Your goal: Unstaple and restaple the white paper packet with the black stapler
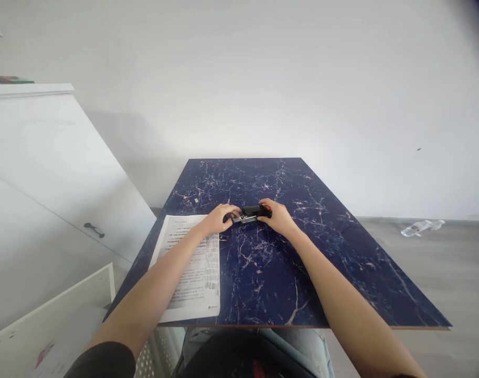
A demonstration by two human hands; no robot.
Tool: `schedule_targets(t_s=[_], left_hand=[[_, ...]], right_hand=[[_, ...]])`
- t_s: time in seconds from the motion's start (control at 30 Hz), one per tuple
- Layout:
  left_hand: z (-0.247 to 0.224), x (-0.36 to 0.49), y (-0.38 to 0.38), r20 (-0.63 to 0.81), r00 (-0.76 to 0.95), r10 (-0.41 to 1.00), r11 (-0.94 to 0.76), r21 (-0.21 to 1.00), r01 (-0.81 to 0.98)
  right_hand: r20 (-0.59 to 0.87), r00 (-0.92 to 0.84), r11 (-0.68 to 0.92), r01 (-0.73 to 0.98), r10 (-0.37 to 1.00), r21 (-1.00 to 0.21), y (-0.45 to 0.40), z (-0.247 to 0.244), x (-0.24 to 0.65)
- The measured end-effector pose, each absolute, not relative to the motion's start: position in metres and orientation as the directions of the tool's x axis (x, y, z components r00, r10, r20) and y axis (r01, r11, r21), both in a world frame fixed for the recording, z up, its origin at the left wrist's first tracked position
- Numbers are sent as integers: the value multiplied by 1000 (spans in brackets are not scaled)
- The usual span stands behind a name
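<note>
A black stapler [248,212] with an orange patch at its right end is held over the middle of the blue marbled table [263,283]. Its top arm is raised, and the silver staple channel shows beneath. My left hand [219,217] is closed at the stapler's left tip, thumb and fingers around it. At the right end, my right hand [278,216] grips the body between thumb and fingers. Under my left forearm lies a printed sheet of paper [195,268], partly covered by that arm.
A small white scrap [196,200] lies at the table's far left. White drawers with a dark handle [94,230] stand to the left, and a white bin-like box [66,315] is below them. A clear plastic wrapper [422,228] lies on the floor at right. Behind the table is a wall.
</note>
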State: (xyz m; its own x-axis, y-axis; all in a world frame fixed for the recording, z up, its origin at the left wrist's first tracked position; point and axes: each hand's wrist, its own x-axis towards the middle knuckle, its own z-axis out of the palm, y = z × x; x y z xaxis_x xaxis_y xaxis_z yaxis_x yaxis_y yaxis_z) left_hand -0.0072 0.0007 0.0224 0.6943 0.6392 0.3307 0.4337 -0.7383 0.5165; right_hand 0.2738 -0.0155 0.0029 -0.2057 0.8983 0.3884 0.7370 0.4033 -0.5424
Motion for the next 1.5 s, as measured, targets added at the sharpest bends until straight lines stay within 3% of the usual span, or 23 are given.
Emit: schedule_targets(t_s=[0.57,1.0,1.5], left_hand=[[19,-5,2,291,682,671,-708,524,473],[9,14,4,316,578,752,-654,457,602],[12,24,-1,316,505,803,-595,483,642]], right_hand=[[367,-198,387,728,909,-566,-16,4,274],[393,-176,386,737,902,-555,-12,2,273],[382,-148,357,746,912,-563,-15,6,269]])
